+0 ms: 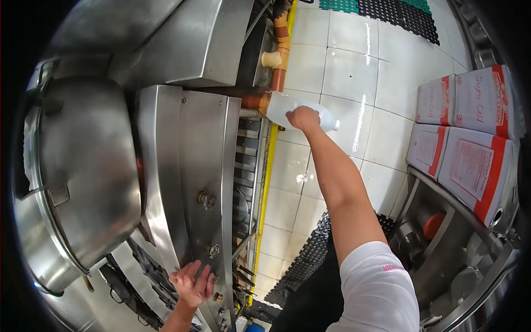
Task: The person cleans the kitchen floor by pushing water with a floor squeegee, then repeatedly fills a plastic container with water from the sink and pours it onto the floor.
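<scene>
My right hand (303, 118) is stretched out over the floor and closed around a translucent white plastic jug (280, 108). The jug lies tilted sideways, its capped neck pointing right and its base near the orange-brown pipe (281, 51). My left hand (193, 284) is at the steel front panel (202, 149) of the stove, close to the lower control knobs. Its fingers are partly spread, with nothing visible in them. Two more knobs, including a metal knob (212, 251), stick out of the panel above it.
A large steel pot (91, 160) stands on the stove at left. Red-and-white soya oil boxes (470, 160) are stacked on a steel shelf at right. A yellow pipe (264, 205) runs along the stove's base. Black perforated mats (307, 257) lie on the white tiled floor (354, 77).
</scene>
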Tool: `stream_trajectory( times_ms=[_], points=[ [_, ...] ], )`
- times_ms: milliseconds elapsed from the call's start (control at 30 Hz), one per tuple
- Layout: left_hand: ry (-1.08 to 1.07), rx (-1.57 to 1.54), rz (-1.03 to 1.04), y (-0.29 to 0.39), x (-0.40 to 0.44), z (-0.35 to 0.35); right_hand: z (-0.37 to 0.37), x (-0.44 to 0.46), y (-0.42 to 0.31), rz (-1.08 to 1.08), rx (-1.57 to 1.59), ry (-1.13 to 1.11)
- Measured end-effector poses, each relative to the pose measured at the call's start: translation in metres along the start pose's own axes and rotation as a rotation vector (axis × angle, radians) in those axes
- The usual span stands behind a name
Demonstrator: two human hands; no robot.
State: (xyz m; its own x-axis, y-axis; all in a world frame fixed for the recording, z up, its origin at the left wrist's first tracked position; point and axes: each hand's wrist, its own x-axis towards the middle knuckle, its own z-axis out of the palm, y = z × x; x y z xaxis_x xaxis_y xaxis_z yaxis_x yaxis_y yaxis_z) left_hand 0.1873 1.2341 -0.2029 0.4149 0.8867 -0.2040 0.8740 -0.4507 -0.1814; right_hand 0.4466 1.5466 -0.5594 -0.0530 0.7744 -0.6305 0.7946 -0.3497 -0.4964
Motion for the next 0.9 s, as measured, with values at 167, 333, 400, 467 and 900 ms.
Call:
stream_trajectory(
  times_ms=[167,333,400,467,900],
  points=[
    [-0.009,-0.016,-0.003,0.002,0.002,-0.001,-0.004,0.003,0.004,-0.071,0.103,-0.031],
    [-0.031,-0.034,-0.014,0.002,0.001,-0.001,0.008,-0.008,0.052,-0.115,0.374,-0.050],
    [-0.033,-0.017,-0.011,0.001,0.001,-0.002,0.012,-0.030,0.081,-0.153,0.576,-0.060],
    [-0.035,-0.003,-0.012,0.002,0.001,-0.001,0.029,-0.049,0.126,-0.118,0.753,-0.074],
    [-0.038,-0.006,-0.003,0.002,0.003,0.003,0.007,-0.106,0.350,0.461,-0.061,0.040]
  ],
)
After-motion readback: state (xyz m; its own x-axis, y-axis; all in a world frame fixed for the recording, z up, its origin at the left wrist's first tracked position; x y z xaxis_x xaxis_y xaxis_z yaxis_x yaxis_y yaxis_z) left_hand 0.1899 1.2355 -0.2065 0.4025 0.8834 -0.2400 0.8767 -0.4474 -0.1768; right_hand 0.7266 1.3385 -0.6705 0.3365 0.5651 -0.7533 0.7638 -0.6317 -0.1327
